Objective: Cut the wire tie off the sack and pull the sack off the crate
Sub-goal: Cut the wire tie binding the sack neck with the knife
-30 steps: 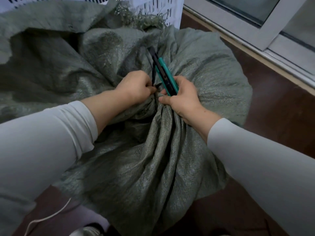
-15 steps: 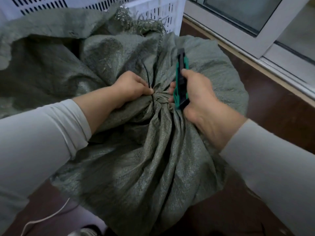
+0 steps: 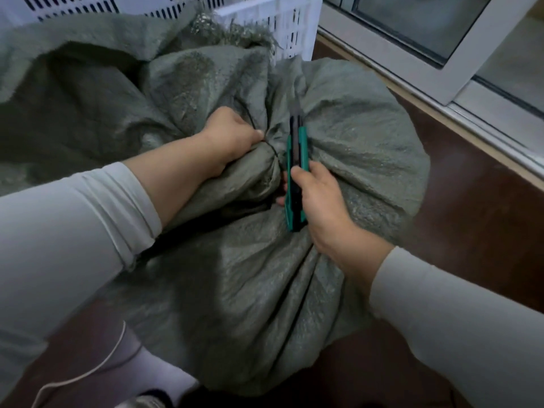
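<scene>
A grey-green woven sack (image 3: 241, 284) fills the middle of the view, its mouth bunched into a neck. A thin dark wire tie (image 3: 272, 148) circles that neck, with a loose end (image 3: 245, 111) sticking up beside my knuckles. My left hand (image 3: 232, 136) grips the gathered sack fabric just left of the tie. My right hand (image 3: 316, 201) holds a green and black utility knife (image 3: 295, 172), blade pointing away from me, right beside the tie. The crate under the sack is hidden.
A second grey-green sack (image 3: 73, 98) lies at the left over a white slotted crate (image 3: 282, 22). A white sliding door frame (image 3: 426, 69) runs along the right. Dark brown floor (image 3: 471, 216) lies around the sack. A white cord (image 3: 97, 369) and my socked foot (image 3: 153, 375) are at the bottom left.
My right hand has drawn back toward me with the knife, which now stands upright to the right of the tie. My left hand has kept its grip on the neck.
</scene>
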Motion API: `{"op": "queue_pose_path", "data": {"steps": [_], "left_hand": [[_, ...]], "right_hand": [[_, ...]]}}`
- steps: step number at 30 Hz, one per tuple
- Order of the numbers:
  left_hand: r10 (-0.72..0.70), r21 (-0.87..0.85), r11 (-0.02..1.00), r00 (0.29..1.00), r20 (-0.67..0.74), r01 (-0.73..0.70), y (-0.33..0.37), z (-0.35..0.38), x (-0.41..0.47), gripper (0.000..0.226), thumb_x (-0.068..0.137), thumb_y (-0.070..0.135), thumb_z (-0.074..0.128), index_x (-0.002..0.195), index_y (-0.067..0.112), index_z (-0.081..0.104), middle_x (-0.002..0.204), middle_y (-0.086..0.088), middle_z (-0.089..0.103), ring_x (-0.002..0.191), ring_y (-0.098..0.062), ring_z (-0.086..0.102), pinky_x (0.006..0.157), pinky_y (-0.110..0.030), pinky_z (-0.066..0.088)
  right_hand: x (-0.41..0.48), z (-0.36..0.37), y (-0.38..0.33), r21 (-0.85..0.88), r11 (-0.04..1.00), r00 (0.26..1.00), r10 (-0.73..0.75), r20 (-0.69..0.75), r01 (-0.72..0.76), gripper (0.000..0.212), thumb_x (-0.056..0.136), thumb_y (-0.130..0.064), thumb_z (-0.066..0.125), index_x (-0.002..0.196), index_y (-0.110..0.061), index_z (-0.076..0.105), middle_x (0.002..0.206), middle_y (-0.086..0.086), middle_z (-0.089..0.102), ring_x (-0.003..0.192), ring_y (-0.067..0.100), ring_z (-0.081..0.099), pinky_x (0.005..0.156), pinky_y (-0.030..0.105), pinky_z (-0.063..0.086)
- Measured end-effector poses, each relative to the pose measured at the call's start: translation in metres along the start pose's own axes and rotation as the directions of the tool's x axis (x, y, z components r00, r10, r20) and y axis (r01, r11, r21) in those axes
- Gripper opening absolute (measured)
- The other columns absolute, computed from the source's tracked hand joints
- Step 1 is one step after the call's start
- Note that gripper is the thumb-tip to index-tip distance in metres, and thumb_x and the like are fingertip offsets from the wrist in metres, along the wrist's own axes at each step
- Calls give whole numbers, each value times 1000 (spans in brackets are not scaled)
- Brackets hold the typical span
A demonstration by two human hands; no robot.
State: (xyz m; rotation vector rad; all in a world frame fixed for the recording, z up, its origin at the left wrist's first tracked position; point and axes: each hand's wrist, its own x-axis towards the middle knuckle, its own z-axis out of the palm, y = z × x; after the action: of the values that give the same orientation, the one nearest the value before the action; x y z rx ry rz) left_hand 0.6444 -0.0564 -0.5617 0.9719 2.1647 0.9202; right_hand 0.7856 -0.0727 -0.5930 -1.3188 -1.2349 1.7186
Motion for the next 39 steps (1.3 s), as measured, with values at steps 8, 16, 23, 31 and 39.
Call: {"op": "queue_pose_path", "data": {"steps": [8,16,23,31,39], "left_hand": [[-129,-262,959,989,-72,106,19,4,-2,16,82,17,69,90,4,65,74,-5,59,68,-18,57,67,-24,43],[-35,-233,972,976,-215,-16,23,16,1,23,86,23,62,89,4,74,88,-14,72,92,-27,69,86,-32,54],[100,-76,989,956,-277,-125,20,22,-2,34,92,28,52,69,6,65,86,-24,69,87,-34,65,66,-29,40],[216,38,976,925,-311,-215,20,27,-7,35,93,26,50,63,10,51,88,-30,64,89,-40,60,61,-34,25],[213,66,977,933,-291,-202,20,22,3,35,93,27,51,71,1,62,88,-27,66,90,-38,61,64,-34,32]], "right_hand": [[-18,-1,-28,-213,950,974,-223,50,228,30,96,-14,36,124,-23,41,75,1,55,58,18,59,52,34,53],[-35,2,-27,-532,794,956,-244,164,294,59,99,-27,30,148,-37,1,72,5,58,63,32,62,61,50,55],[-36,-6,-34,-769,554,945,-252,209,319,61,100,-27,27,149,-29,-8,95,19,62,76,33,60,67,37,47],[-35,-2,-48,-882,363,952,-162,258,301,74,94,-16,37,149,-11,-11,103,21,66,77,33,62,60,33,43],[-37,1,-59,-878,359,948,-127,291,318,69,94,-16,36,150,-7,-5,102,18,66,72,28,54,65,29,34]]}}
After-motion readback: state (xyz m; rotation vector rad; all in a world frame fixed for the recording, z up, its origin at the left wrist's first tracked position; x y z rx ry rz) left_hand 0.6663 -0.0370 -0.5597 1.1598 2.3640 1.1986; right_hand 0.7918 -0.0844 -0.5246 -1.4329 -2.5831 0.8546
